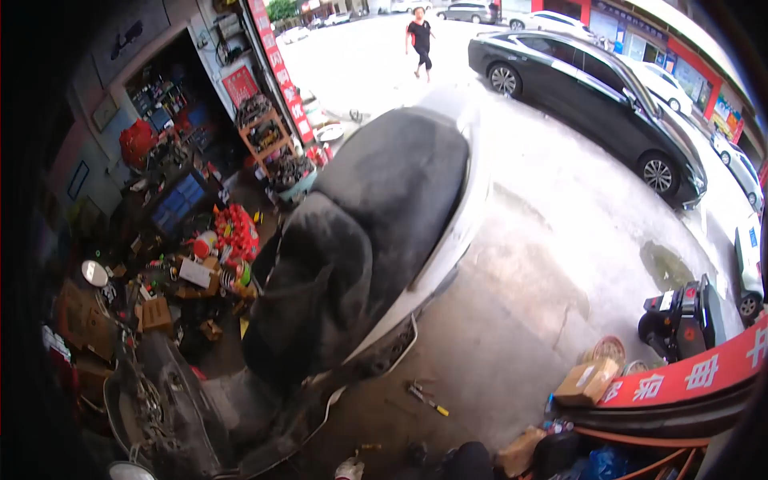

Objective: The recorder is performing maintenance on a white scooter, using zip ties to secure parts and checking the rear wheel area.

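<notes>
A scooter fills the left and middle, with a dusty black seat point(400, 184) and a worn dark front end point(160, 400). At the lower edge, beside its lower side, shows a small pale shape that looks like my gloved left hand point(350, 470); its fingers are too small and dark to make out. Just above it is a small brass-coloured piece point(370, 446); whether the hand touches it I cannot tell. On the floor to the right of the scooter lies a hand tool with a yellow-tipped handle point(428, 398), with thin dark tools around it. My right hand is out of view.
Boxes, bottles and parts crowd the left, near a blue drawer unit point(178, 202) and an orange parts rack point(264, 132). At lower right are a cardboard box point(586, 381), a red banner point(688, 372) and a black scooter point(678, 320). Outside, a person point(419, 42) walks near a dark car point(592, 96).
</notes>
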A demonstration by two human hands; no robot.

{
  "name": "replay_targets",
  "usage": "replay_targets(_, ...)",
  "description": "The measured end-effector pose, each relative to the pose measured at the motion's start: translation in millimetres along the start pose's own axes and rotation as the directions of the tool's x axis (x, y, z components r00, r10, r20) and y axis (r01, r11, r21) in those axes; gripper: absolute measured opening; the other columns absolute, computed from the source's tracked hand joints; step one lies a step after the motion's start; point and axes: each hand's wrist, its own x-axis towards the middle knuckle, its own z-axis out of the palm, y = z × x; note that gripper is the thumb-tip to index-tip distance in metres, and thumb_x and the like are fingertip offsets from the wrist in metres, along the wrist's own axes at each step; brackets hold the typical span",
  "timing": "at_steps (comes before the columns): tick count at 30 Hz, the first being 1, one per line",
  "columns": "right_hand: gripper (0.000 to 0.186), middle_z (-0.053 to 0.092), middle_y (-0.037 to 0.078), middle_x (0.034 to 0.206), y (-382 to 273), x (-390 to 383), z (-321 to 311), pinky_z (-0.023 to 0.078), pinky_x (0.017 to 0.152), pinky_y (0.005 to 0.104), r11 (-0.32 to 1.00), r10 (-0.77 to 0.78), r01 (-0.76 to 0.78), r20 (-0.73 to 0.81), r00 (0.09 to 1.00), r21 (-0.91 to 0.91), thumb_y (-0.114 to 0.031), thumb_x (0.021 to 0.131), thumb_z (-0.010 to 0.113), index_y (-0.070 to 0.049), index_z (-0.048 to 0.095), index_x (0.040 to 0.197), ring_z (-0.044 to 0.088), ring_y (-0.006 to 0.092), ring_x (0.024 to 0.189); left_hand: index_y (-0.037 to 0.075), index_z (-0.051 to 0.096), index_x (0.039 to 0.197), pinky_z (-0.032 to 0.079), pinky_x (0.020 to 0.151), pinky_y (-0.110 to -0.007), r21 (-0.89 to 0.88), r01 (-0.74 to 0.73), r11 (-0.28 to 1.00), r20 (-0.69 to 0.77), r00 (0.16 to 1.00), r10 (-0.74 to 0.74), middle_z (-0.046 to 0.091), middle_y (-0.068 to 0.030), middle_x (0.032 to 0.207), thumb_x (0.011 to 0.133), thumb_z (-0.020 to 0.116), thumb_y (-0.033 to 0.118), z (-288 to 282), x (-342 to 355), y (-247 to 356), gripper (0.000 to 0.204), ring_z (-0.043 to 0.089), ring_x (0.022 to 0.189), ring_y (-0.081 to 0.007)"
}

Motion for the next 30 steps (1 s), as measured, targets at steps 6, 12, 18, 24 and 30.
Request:
replay_targets(6,0.043,0.057,0.012,0.083,-180.1,85.9,-111.1,0.046,0.065,0.0399,0.924,-0.077,0.060,0.031,0.997,0.378,-0.037,0.079,0.065,-0.008,0.058,0.110,0.056,0.0257,0.074,0.006,0.058,0.124,0.041,0.100,-0.041,0.210,-0.317,0.925,-0.371,0.850,0.375,0.057,-0.0202,0.126,0.088,0.051,0.035,-63.4,45.0,290.1,0.046,0.052,0.118,-0.0359)
replay_targets(12,0.031,0.055,0.008,0.071,-296.1,190.5,-244.5,0.046,0.054,0.0397,0.786,-0.110,0.032,0.088,0.990,0.617,-0.030,0.082,0.063,-0.010,0.059,0.106,0.055,0.0231,0.061,0.006,0.058,0.121,0.041,0.099,-0.042,0.106,-0.681,0.725,-0.641,0.510,0.573,0.059,-0.0202,0.119,0.088,0.053,0.024,-131.7,71.9,558.9,0.038,0.055,0.112,-0.0363)
replay_targets(18,0.019,0.052,0.005,0.059,-364.0,310.8,-349.3,0.045,0.042,0.0395,0.646,-0.090,-0.070,0.167,0.982,0.760,-0.023,0.086,0.061,-0.012,0.059,0.102,0.053,0.0205,0.047,0.004,0.055,0.123,0.042,0.098,-0.045,0.338,-0.606,0.720,-0.788,0.237,0.569,0.055,-0.0232,0.124,0.081,0.059,0.018,-233.8,55.4,795.0,0.045,0.051,0.116,-0.0399)
replay_targets(24,0.025,0.055,0.008,0.066,-537.0,371.5,-431.4,0.041,0.035,0.0301,0.563,-0.409,0.189,0.072,0.910,0.805,-0.009,0.086,0.055,-0.002,0.050,0.109,0.055,0.0186,0.048,0.004,0.048,0.131,0.036,0.105,-0.044,0.360,-0.480,0.800,-0.866,0.148,0.478,0.046,-0.0227,0.136,0.084,0.060,0.028,-368.9,79.7,901.3,0.054,0.043,0.126,-0.0397)
replay_targets(30,0.033,0.068,0.017,0.101,-479.8,476.2,-408.0,0.052,0.079,0.0409,0.336,-0.599,0.565,0.291,0.745,-0.753,-0.034,0.083,0.064,-0.013,0.066,0.108,0.066,0.0279,0.095,0.008,0.024,0.148,0.021,0.115,-0.044,0.302,-0.164,0.939,-0.824,0.450,0.344,0.026,-0.0188,0.152,0.093,0.043,0.053,-501.6,200.2,994.3,0.074,0.022,0.141,-0.0387)
